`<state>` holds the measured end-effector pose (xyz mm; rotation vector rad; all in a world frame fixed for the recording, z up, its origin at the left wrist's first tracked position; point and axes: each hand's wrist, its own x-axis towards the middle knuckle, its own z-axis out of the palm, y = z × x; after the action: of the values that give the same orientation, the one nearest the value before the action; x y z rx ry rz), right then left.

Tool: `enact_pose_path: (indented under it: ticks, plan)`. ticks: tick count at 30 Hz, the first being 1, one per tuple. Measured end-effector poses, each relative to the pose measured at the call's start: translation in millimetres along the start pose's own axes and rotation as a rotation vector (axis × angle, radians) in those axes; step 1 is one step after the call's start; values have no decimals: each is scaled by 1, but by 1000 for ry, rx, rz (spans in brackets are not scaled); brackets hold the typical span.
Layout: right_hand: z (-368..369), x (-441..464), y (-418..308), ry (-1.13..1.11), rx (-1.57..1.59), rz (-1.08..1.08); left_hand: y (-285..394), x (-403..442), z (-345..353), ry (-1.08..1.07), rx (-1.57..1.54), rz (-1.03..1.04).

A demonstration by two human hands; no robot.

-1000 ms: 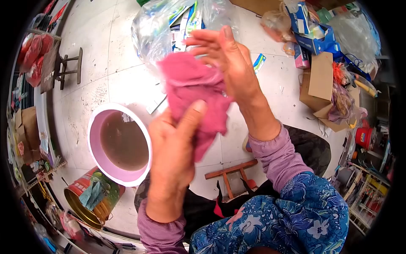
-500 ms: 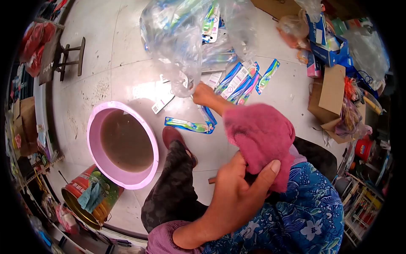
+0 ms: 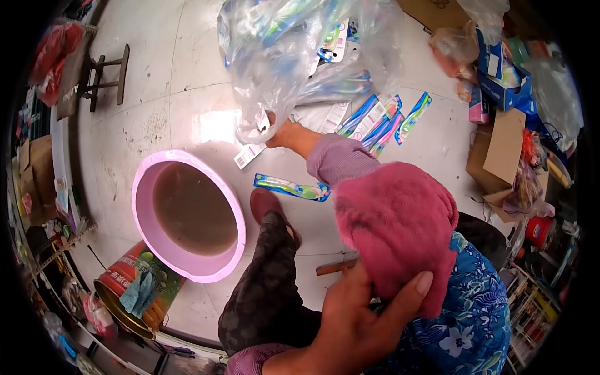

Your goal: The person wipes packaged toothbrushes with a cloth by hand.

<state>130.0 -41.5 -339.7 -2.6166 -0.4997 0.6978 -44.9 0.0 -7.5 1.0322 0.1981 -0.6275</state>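
A pink cloth (image 3: 400,225) is gripped in my left hand (image 3: 356,319), with the thumb pressed on its lower edge, in front of my blue flowered clothing. My right arm stretches out beyond the cloth. At its end, my right hand (image 3: 286,136) is low over the floor at the edge of a clear plastic bag (image 3: 269,69); its fingers are mostly hidden. White-backed packages (image 3: 249,155) lie beside that hand. Packaged toothbrushes (image 3: 370,119) are spread to its right, and another packaged toothbrush (image 3: 290,187) lies nearer my shoe.
A pink basin (image 3: 142,215) of murky water stands at left, beside a tipped tin (image 3: 119,281) with a blue-green rag (image 3: 140,292) on it. A dark stool (image 3: 119,74) is at upper left. An open cardboard box (image 3: 503,150) and blue boxes (image 3: 512,87) are at right.
My right hand has left the cloth and reached forward to the bag's edge. My left hand has carried the cloth right and toward my body. More toothbrush packages are now visible.
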Motion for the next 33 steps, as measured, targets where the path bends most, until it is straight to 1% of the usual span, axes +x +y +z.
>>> enact_pose_path:
  ticks: [3,6,7,9,10,11,12,13,14,15,16,17,18,20,21,22,23,24,25,26,27,29,30,32,33]
  plan:
    - [11,-1,3,15,13,11,11,1,0,43,-27,-17]
    - [34,-5,12,133,71,-16,18,0,-6,28,25,-53]
    - [43,-7,15,184,126,-29,17,-1,-7,42,65,-22]
    - [66,-13,20,342,386,-58,18,-3,-8,48,97,13]
    - [77,-21,21,422,515,-85,20,-4,-9,49,111,-29]
    - [86,-30,21,461,448,-110,22,-4,-10,46,116,-51]
    - [93,-39,21,473,161,-145,24,-4,-11,43,120,-74]
    - [98,-50,21,457,-278,-168,26,-4,-13,10,76,-116]
    - [101,-60,26,454,-282,-163,22,-5,-13,-9,51,-139]
    - [102,-74,33,356,-300,-170,18,-5,-13,-27,26,-162]
    - [105,-89,39,257,-314,-175,6,-4,-12,-4,-33,-92]
    - [108,-105,42,279,-220,-132,2,-6,-12,9,-65,-58]
    - [111,-119,53,294,-206,-115,1,-7,-11,20,-96,-24]
    - [109,-149,71,309,-195,-95,16,-1,-8,-21,292,-63]
    - [100,-165,76,259,-204,-82,20,0,-6,-24,291,-62]
    - [92,-176,80,209,-215,-70,22,1,-4,-28,240,-141]
    - [80,-184,78,211,-220,-68,23,1,-2,-32,190,-221]
    - [68,-190,75,98,-234,-1,20,0,-1,-36,190,-219]
    - [66,-194,76,-15,-245,65,15,0,-2,-38,214,-151]
    - [71,-190,78,-45,-263,100,12,1,-1,-38,237,-84]
    - [72,-188,73,-47,-261,101,10,0,0,-38,237,-87]
    - [64,-172,47,30,-137,181,7,-1,1,-44,253,-70]
    - [40,-155,19,-184,-131,206,7,-1,3,-46,255,-74]
    - [47,-142,-16,-120,-43,128,7,0,6,-59,134,-196]
    - [52,-138,-31,-71,-17,66,5,0,7,-67,138,-202]
